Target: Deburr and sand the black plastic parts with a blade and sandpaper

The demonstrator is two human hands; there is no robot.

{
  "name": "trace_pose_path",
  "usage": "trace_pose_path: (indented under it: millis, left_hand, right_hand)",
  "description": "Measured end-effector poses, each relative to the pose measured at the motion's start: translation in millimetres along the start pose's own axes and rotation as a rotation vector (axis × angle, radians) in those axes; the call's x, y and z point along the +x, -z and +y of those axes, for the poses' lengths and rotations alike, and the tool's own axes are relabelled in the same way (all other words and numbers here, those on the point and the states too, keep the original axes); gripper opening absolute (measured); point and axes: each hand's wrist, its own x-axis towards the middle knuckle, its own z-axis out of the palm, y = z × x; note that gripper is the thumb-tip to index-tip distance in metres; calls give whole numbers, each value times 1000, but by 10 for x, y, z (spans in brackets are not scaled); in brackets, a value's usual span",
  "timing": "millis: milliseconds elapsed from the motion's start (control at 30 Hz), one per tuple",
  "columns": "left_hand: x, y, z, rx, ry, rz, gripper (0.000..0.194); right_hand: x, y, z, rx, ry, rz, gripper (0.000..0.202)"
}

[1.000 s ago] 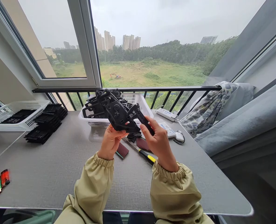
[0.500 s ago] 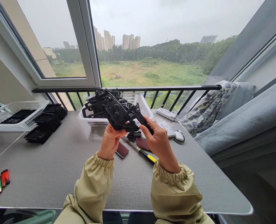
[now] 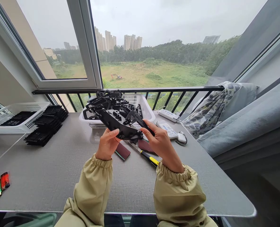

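A black molded plastic part (image 3: 116, 126) is tilted in front of the white basket, and my left hand (image 3: 108, 143) grips its lower edge with the thumb on top. My right hand (image 3: 157, 138) is closed round a narrow black tool (image 3: 143, 122), whose far end reaches over the right side of the part. Whether the tool touches the part cannot be made out. Below the hands, a knife with a black and yellow handle (image 3: 149, 158) lies on the table between two dark red pads (image 3: 123, 151) (image 3: 145, 146).
Behind the hands, a white basket (image 3: 147, 108) holds many black parts. Stacked black pieces (image 3: 46, 123) sit beside another white basket (image 3: 28, 127) at left. Two lighters (image 3: 1, 185) lie front left. White boxes (image 3: 167, 128) and a small white device (image 3: 182, 137) are at right.
The black part has turned and tilted, showing its side wall. My left hand has shifted slightly left and down with it. My right hand still holds the tool and has barely moved.
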Motion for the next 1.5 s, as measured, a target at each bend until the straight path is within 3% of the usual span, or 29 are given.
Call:
trace_pose_path:
  millis: [200,333,433,533,700,867,1000,1233,1500]
  left_hand:
    - [31,21,-21,87,-4,-35,22]
    - [52,50,-31,80,-14,-54,33]
    - [72,80,-37,74,-65,21,34]
    - [93,66,-96,81,-152,85,29]
    - [101,-93,-299,90,-357,176,31]
    - [92,-207,-399,118,-461,269,37]
    - [91,-208,-428,135,-526,328,36]
    - [44,-206,-465,250,-602,314,19]
    - [53,-145,-520,295,-636,398,22]
  right_hand:
    - [9,1,0,4,-4,40,44]
    - [27,93,53,14,-27,69,45]
    - [31,149,70,38,-59,139,45]
    - [6,116,1,80,-65,125,45]
    - [-63,-44,-212,105,-26,81,41]
    - [-101,-110,-286,81,-28,68,41]
    - [-113,-140,-282,96,-17,42,41]
    - [-129,-164,-316,99,-35,27,43]
    - [-123,-154,-326,145,-41,2,44]
